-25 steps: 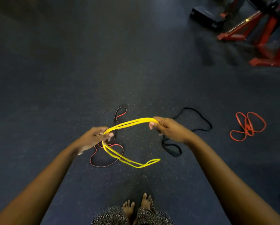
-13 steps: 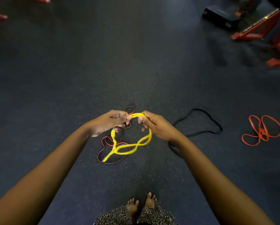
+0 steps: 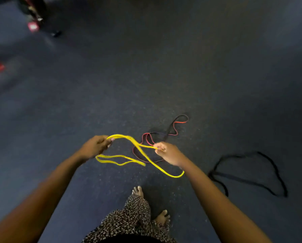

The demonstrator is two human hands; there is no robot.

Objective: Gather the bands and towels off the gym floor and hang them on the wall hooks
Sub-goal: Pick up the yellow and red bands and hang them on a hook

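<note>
Bare feet [image 3: 138, 191] nearest, on the dark floor [image 3: 164, 76]. Just beyond them the yellow band [image 3: 141, 153] hangs in the air, strung left to right between both hands, loops drooping below. Left hand [image 3: 96, 146] fisted around one end, right hand [image 3: 167, 152] pinching the other. Behind the yellow band, a red-black band [image 3: 174, 127] sprawls on the floor; right of it, a black band [image 3: 251, 174]. Far left, blurred red equipment [image 3: 33, 25].
</note>
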